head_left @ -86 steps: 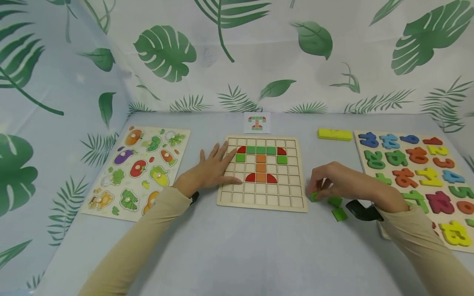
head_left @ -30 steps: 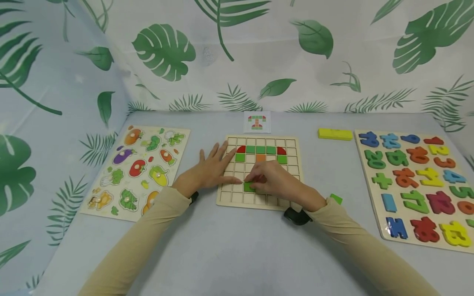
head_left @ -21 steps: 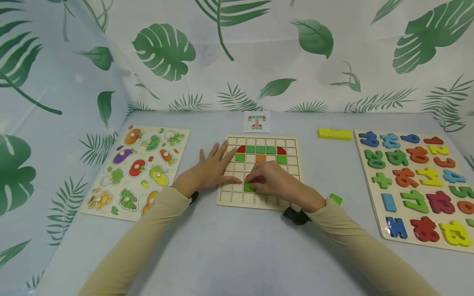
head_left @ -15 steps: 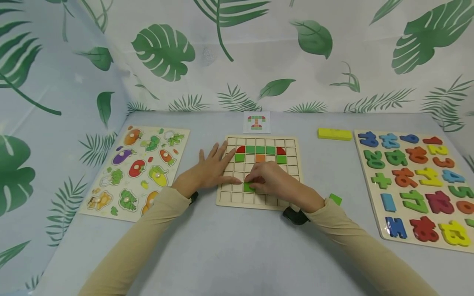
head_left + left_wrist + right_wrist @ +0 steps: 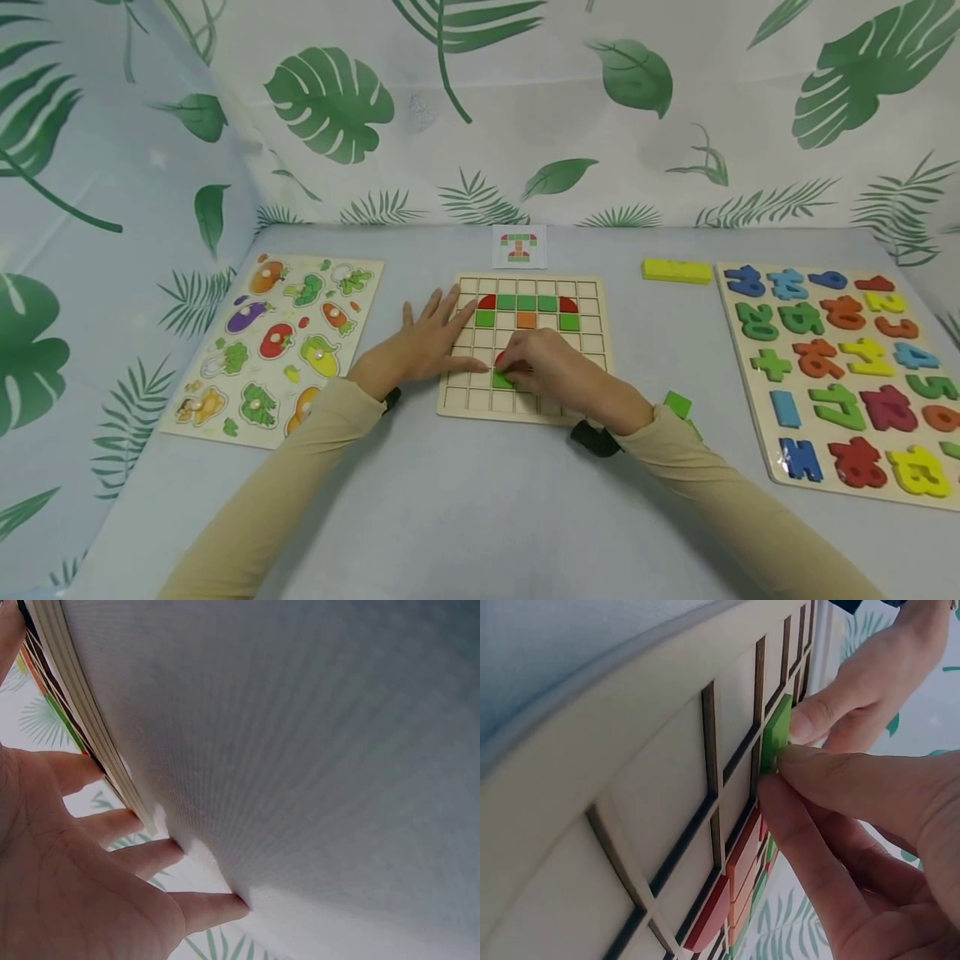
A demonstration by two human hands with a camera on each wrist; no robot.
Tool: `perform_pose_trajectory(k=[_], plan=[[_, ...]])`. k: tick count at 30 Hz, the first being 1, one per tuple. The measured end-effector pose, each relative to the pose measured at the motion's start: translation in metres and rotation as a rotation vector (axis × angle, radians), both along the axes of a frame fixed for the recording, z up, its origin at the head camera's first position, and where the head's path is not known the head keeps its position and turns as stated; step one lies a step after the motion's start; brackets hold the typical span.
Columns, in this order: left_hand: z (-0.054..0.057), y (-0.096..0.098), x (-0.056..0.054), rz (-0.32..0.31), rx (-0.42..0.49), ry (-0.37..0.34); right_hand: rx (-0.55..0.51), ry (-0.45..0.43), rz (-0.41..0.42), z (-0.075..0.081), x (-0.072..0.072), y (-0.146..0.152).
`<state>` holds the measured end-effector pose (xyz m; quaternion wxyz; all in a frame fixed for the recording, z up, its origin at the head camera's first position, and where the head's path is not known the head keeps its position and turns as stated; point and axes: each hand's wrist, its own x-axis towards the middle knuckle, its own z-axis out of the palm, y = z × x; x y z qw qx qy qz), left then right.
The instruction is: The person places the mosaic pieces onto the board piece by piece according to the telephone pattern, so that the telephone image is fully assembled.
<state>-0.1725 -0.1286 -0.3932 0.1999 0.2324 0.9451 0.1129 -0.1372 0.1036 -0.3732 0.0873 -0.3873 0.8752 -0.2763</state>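
A wooden grid board (image 5: 480, 415) lies mid-table, bearing red quarter-round, green and orange tiles. My left hand (image 5: 423, 346) rests spread over its left edge, fingers straight; the left wrist view shows the fingertips along the board's side. Over the lower part of the grid, my right hand (image 5: 558, 367) pinches a green square tile (image 5: 502, 380) between thumb and forefinger. In the right wrist view that green tile (image 5: 778, 731) sits in or over a cell, slightly raised, beside my left thumb. The right hand hides the lower orange tiles in the head view.
Loose green tiles (image 5: 678, 404) lie right of the board. A pattern card (image 5: 519, 262) and a yellow block (image 5: 677, 272) are behind. A vegetable puzzle (image 5: 360, 296) lies at left, a number puzzle (image 5: 765, 454) at right. A leaf-printed cloth (image 5: 480, 142) rises behind the table.
My right hand has moved left from the loose tiles onto the board, bringing a green tile to the row under the red one. Lately it has barely shifted; the left hand stays put.
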Motion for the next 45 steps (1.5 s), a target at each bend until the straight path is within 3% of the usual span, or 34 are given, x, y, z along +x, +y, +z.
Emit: perform_pose_trajectory(k=[9, 17, 30, 36, 45], plan=[[-0.001, 0.0, 0.0, -0.004, -0.001, 0.008, -0.034, 0.005, 0.052, -0.004, 0.0, 0.005], [-0.001, 0.0, -0.001, -0.005, -0.009, 0.0, -0.047, -0.045, 0.148, 0.005, -0.001, 0.035], [0.0, -0.001, 0.0, -0.009, 0.004, 0.001, 0.132, -0.137, 0.022, 0.032, -0.003, 0.131], [-0.001, -0.001, -0.001, -0.01, 0.004, 0.004, 0.171, -0.184, -0.015, 0.024, 0.001, 0.164], [-0.002, -0.002, -0.001, -0.006, 0.002, 0.002, 0.177, -0.238, -0.027, 0.014, 0.004, 0.183]])
